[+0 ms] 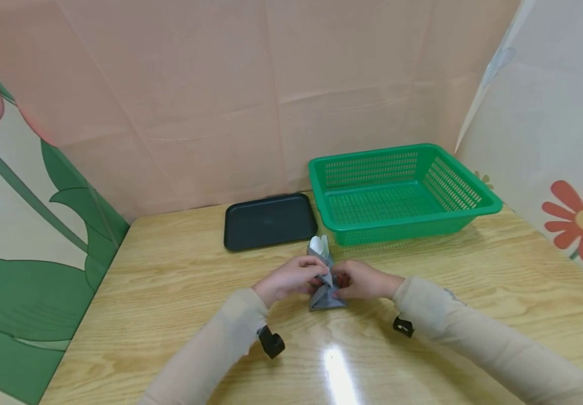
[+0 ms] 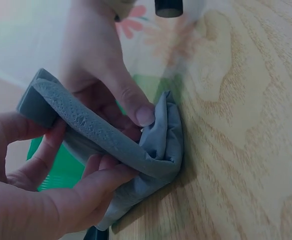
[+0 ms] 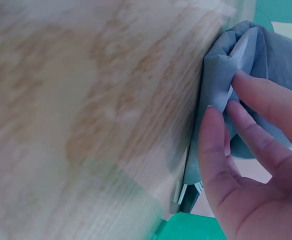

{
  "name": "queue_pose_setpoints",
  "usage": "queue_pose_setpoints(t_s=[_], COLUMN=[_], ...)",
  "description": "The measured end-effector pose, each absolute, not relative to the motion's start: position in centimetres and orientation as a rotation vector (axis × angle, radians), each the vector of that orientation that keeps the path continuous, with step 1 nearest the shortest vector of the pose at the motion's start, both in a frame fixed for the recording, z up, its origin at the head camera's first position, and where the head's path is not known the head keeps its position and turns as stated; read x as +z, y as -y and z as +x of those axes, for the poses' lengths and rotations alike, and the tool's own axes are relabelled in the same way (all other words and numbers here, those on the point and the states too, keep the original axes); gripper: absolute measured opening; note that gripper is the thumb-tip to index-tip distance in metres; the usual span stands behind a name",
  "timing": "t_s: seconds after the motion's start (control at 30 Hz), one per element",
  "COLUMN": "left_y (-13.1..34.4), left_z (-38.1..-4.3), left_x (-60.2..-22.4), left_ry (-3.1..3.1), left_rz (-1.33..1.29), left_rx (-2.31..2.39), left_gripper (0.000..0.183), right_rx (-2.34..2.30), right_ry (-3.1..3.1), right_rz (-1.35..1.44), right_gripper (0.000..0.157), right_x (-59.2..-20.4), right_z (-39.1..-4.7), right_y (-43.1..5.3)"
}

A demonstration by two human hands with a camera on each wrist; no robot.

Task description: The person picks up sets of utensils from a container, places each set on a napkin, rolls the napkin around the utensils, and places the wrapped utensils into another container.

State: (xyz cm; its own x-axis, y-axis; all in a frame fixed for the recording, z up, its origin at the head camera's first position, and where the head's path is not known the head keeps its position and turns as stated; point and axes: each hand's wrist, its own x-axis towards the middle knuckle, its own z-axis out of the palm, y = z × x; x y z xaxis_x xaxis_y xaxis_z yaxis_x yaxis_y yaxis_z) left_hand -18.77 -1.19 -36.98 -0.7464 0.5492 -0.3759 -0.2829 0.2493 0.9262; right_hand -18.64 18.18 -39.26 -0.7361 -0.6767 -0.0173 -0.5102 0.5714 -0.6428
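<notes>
A grey cloth cutlery pouch [image 1: 328,301] lies on the table between both hands, its near end folded over. Out of its far end stick a pale spoon [image 1: 317,245] and a second pale utensil beside it. My left hand [image 1: 293,278] pinches a raised band of the pouch [image 2: 91,122], thumb on one side and fingers on the other, in the left wrist view. From the other side my right hand [image 1: 364,279] grips the folded flap. In the right wrist view the right hand's fingertips [image 3: 240,82] press on the pouch's edge [image 3: 216,82].
A black tray [image 1: 271,220] lies behind the hands, left of centre. To its right a green plastic basket [image 1: 412,229] with slotted sides stands on the wooden table [image 1: 185,270]. A pink wall covering [image 1: 195,112] closes off the back.
</notes>
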Motion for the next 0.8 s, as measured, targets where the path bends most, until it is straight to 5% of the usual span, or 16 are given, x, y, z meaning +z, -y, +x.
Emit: queue_pose_setpoints(t_s=[0.8], left_y=[0.35], left_z=[-18.59], left_x=[-37.26], left_ry=[-1.899], left_rz=[0.130], left_rx=[1.587], left_gripper=[0.026], right_rx=[-0.945], right_ry=[-2.478], right_rz=[-0.991], right_gripper=[0.015], right_x=[-38.87], right_z=[-18.63], right_y=[-18.79])
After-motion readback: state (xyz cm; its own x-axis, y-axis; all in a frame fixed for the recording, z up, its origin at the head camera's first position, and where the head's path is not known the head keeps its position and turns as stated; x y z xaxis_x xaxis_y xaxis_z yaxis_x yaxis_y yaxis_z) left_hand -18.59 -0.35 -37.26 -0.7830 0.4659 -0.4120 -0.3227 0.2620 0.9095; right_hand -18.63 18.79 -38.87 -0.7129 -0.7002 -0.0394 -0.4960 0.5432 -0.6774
